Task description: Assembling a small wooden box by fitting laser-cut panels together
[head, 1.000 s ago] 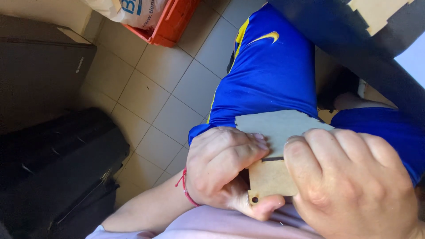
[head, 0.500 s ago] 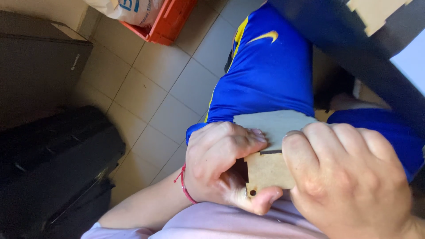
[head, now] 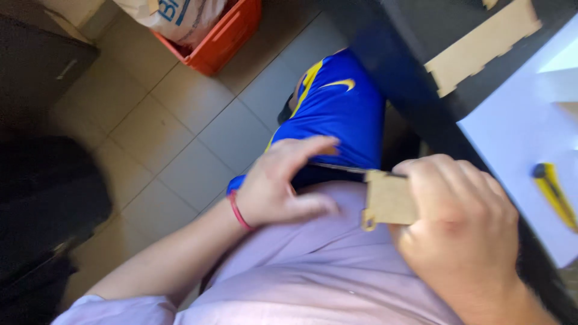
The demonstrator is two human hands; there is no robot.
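Note:
My right hand (head: 460, 229) grips a small flat wooden piece (head: 388, 200) with a little eyelet at its lower corner, held over my lap. My left hand (head: 283, 183) is off the piece, fingers spread, lying against my pale shirt and the blue shorts (head: 340, 111). A thin dark sheet edge (head: 337, 168) runs between the two hands; I cannot tell which hand holds it. A red band circles my left wrist.
A dark table edge (head: 421, 102) runs at the right, carrying a notched wooden panel (head: 481, 45), a white sheet (head: 524, 138) and a yellow utility knife (head: 554, 192). An orange crate (head: 223, 39) with a bag stands on the tiled floor. Black luggage (head: 42, 204) lies left.
My left hand has let go of the wooden piece and opened. The right hand keeps it and has lifted it rightward. The view swung, bringing the table top into sight.

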